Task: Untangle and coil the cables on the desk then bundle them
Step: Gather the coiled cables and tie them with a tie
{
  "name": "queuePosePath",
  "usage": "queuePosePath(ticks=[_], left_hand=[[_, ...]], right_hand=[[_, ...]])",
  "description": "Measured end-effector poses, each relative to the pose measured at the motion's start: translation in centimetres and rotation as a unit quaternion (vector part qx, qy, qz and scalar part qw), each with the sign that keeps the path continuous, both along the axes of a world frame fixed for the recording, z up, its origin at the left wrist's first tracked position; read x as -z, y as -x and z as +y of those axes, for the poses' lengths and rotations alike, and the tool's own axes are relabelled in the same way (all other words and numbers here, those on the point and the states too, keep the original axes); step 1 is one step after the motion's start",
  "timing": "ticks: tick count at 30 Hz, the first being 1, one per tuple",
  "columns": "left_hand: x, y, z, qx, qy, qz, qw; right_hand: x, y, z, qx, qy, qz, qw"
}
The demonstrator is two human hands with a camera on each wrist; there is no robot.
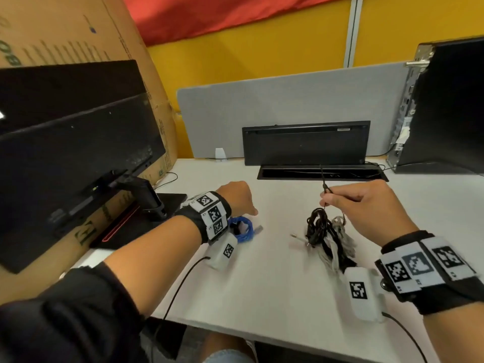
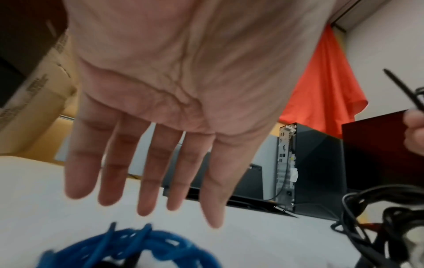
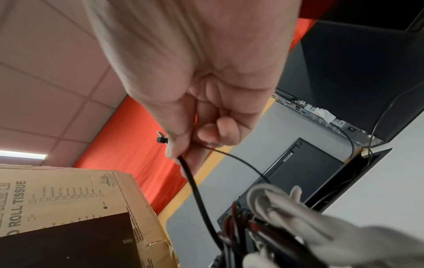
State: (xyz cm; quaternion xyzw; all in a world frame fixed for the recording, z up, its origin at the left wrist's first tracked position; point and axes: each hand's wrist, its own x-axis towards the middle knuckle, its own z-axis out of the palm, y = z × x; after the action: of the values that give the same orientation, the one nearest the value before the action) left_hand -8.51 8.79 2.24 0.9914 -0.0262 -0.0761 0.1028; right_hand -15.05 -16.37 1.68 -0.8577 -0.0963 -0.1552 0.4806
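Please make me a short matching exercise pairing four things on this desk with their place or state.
Things:
1. blue cable
2. black cable
3. left hand
4. keyboard

States:
A. stood on edge against the grey divider
B. end pinched and lifted by the right hand
C. open, holding nothing
D. coiled beneath the left wrist

Pairs: 1-D, 2-B, 3-C, 4-A

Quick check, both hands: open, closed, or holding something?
Left hand: open, fingers straight, holding nothing, above the blue cable.
Right hand: pinching the black cable near its plug end.
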Motion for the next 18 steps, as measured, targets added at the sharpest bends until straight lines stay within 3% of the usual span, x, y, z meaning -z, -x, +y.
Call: queuePosePath(ticks=[4, 9, 15, 18], left_hand=[[1.9, -1.1, 1.9, -0.021, -0.093, 0.063, 0.993], [3.5, -1.8, 3.0, -0.049, -0.107, 0.083, 0.99], [3.5, -1.7, 3.6, -0.067, -0.079, 0.037, 0.994], [2.4, -1.4, 2.9, -0.073, -0.017, -0.017, 0.997]], right_hand=[[0.0, 0.0, 0.2, -0.013, -0.003, -0.001, 1.0], [0.0, 0.1, 0.2, -0.028, -0.003, 0.007, 1.0], [0.0, 0.4, 0.4, -0.031, -0.025, 0.018, 0.999], [-0.1, 0.5, 0.4, -0.031, -0.02, 0.016, 0.999]])
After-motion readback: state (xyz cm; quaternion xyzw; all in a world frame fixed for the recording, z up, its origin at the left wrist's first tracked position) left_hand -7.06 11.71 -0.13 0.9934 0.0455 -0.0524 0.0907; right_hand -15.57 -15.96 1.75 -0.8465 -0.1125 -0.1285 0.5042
